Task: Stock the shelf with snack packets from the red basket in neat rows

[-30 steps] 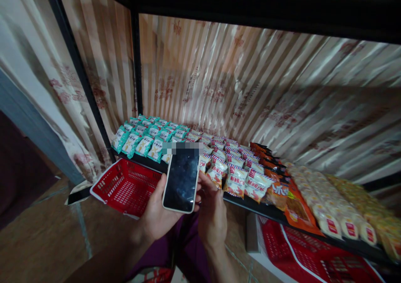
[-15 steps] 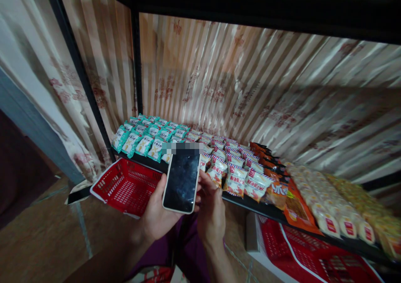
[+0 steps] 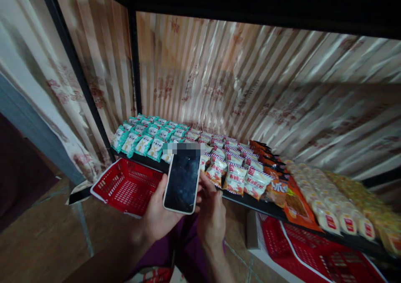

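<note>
A smartphone [image 3: 181, 183] with a dark screen and a pale case is held upright in front of the shelf. My left hand [image 3: 161, 212] is closed around it from the left, thumb along the left edge and fingers behind. At the phone's lower right edge, my right hand [image 3: 213, 216] is curled, its fingers against the side and partly hidden. Beyond the phone stand teal snack bags [image 3: 144, 144] and white-and-red snack bags [image 3: 235, 178] in rows.
Orange snack bags [image 3: 297, 203], round white packs [image 3: 328, 220] and yellowish packs [image 3: 388, 228] fill the shelf's right side. A red basket [image 3: 134, 191] lies on the floor at left, more red baskets [image 3: 307, 245] at lower right. A black post [image 3: 135, 61] rises at the corner.
The view has shifted very slightly. Both hands and the smartphone keep nearly the same pose.
</note>
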Motion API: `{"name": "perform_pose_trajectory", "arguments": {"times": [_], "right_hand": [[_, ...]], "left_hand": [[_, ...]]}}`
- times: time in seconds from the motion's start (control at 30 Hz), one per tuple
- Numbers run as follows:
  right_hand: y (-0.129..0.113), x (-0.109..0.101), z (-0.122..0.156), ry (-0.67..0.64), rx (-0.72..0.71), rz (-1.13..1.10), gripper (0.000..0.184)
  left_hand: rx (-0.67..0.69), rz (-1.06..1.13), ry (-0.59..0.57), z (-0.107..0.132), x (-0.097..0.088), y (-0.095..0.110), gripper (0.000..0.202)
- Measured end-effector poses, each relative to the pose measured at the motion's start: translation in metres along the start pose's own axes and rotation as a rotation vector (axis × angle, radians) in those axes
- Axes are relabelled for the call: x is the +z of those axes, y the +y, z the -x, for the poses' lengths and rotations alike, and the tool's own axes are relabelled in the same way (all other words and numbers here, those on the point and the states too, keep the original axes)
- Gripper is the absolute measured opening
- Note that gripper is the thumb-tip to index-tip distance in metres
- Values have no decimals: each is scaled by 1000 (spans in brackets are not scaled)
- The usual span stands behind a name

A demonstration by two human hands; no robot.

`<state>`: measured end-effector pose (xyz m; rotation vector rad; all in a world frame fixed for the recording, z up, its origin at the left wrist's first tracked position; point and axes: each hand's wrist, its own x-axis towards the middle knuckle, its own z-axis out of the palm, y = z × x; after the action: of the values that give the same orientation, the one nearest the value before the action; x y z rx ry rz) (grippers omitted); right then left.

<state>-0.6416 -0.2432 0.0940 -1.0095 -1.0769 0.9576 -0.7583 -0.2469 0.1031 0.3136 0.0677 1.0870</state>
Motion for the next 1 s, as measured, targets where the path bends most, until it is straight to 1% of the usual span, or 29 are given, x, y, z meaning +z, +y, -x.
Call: {"name": "perform_pose_trajectory", "arguments": {"times": [0.2, 0.37, 0.47, 0.53, 0.63, 0.77, 1.0], "right_hand": [[2, -6, 6, 62, 54, 8, 61], [-2, -3, 11, 89, 97, -48, 60], [-6, 2, 14, 144, 66, 31, 59], [-8, 5, 14, 181, 17, 122, 59], [-8, 7, 12, 144, 1, 162, 61], [-3, 6, 8, 51, 45, 106, 62], [4, 0, 3, 15, 77, 8, 67]], "left_hand": [[-40, -9, 4, -3, -1, -2, 60], [-52, 14, 75, -2, 2, -4, 57], [-64, 26, 94, 0, 2, -4, 57], [-35, 45, 112, 1, 2, -3, 53], [0, 50, 143, 3, -1, 1, 49], [-53, -15, 105, 3, -4, 9, 60], [-52, -2, 95, 4, -6, 11, 64]]}}
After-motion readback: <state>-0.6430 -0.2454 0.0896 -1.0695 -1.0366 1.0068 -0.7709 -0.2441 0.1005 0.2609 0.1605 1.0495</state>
